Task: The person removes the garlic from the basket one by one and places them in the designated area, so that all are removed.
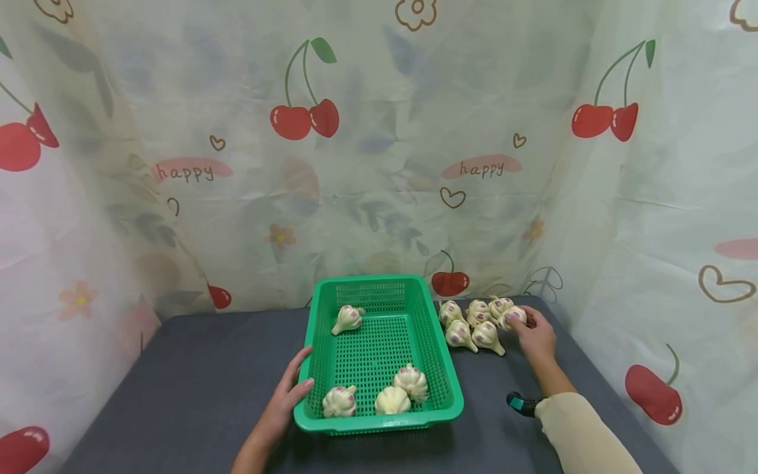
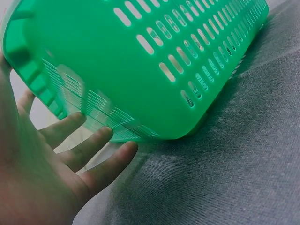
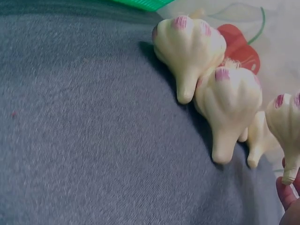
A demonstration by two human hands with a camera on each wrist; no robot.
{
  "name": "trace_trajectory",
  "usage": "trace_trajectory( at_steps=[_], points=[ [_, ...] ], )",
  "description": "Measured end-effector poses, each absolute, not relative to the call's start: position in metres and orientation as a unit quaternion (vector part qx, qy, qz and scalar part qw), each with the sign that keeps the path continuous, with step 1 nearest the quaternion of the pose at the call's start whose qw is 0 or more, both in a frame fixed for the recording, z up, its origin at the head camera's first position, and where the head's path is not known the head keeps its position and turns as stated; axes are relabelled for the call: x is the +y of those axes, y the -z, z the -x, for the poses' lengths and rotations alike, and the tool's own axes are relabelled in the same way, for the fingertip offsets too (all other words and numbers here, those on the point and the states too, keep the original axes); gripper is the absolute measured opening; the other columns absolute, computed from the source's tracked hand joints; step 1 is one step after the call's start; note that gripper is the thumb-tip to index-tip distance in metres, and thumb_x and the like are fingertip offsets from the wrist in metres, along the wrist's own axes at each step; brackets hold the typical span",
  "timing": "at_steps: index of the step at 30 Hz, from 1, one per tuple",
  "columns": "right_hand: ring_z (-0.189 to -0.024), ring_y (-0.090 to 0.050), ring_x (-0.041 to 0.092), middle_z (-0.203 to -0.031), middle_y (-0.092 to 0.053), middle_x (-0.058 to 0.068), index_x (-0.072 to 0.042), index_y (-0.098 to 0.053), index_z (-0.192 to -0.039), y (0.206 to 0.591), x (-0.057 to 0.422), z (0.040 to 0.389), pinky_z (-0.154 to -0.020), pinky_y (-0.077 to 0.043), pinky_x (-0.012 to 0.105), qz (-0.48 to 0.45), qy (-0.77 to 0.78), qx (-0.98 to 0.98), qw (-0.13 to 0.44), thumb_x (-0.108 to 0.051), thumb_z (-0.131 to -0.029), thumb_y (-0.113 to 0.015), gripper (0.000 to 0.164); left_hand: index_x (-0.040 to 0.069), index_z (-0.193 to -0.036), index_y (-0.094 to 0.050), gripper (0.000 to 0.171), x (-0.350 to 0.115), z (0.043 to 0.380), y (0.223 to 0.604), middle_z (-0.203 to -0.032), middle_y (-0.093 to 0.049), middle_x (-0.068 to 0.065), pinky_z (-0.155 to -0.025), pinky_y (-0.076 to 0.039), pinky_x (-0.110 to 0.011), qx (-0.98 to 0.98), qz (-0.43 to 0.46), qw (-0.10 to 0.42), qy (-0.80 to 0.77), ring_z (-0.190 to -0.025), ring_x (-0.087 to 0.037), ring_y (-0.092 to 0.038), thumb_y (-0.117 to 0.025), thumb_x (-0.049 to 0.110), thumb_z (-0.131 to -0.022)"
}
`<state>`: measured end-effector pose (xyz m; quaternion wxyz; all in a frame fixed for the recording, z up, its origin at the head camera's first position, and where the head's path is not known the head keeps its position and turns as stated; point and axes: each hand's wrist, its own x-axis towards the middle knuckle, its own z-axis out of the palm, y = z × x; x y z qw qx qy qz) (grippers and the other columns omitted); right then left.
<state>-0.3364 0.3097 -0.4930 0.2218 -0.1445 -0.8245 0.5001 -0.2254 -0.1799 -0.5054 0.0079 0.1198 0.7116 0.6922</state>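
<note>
A green plastic basket (image 1: 438,368) with slotted walls holds several garlic bulbs, one at the back left (image 1: 347,318) and the others near its front. My left hand (image 1: 283,395) touches the basket's left rim; the left wrist view shows its fingers (image 2: 110,164) spread and fairly straight beside the slotted wall. At the basket's right lies a cluster of garlic bulbs (image 1: 460,334), whitish with purple patches. My right hand (image 1: 537,337) pinches a garlic bulb (image 1: 514,317) at the cluster's right end. In the right wrist view, this garlic bulb (image 3: 287,124) has its stem between the fingertips.
A dark grey cloth (image 1: 225,375) covers the table. Behind and at both sides hangs a pale curtain (image 1: 379,164) printed with cherries, hearts and words. A black strap with a teal patch (image 1: 522,403) is at my right wrist, by the cream sleeve (image 1: 583,431).
</note>
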Motion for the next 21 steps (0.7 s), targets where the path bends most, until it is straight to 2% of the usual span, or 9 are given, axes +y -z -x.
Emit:
trace_trajectory(
  at_steps=[7, 15, 21],
  points=[
    [-0.116, -0.049, 0.036, -0.127, -0.056, 0.023, -0.001, -0.053, -0.133, 0.500, 0.313, 0.333, -0.093, -0.037, 0.048, 0.164, -0.494, -0.830, 0.199, -0.028, -0.091, -0.068, 0.052, 0.018, -0.154, -0.025, 0.057, -0.180, 0.225, 0.504, -0.155, -0.021, -0.020, -0.102, -0.032, -0.048, 0.717, -0.117, 0.010, -0.687, -0.136, -0.036, -0.025, -0.048, 0.020, -0.102],
    [-0.117, -0.048, 0.038, -0.128, -0.055, 0.026, 0.003, -0.051, -0.132, 0.505, 0.315, 0.330, -0.096, -0.035, 0.050, 0.192, -0.473, -0.842, 0.176, -0.030, -0.091, -0.067, 0.055, 0.017, -0.153, -0.026, 0.057, -0.180, 0.225, 0.504, -0.156, -0.019, -0.021, -0.103, -0.028, -0.052, 0.717, -0.121, 0.004, -0.686, -0.137, -0.037, -0.022, -0.048, 0.018, -0.101],
    [-0.118, -0.047, 0.039, -0.129, -0.054, 0.027, 0.003, -0.050, -0.133, 0.508, 0.315, 0.329, -0.097, -0.034, 0.051, 0.211, -0.478, -0.837, 0.164, -0.029, -0.091, -0.066, 0.056, 0.017, -0.153, -0.026, 0.057, -0.180, 0.225, 0.504, -0.155, -0.020, -0.022, -0.102, -0.030, -0.050, 0.715, -0.121, 0.007, -0.689, -0.136, -0.037, -0.024, -0.048, 0.018, -0.101]
  ],
)
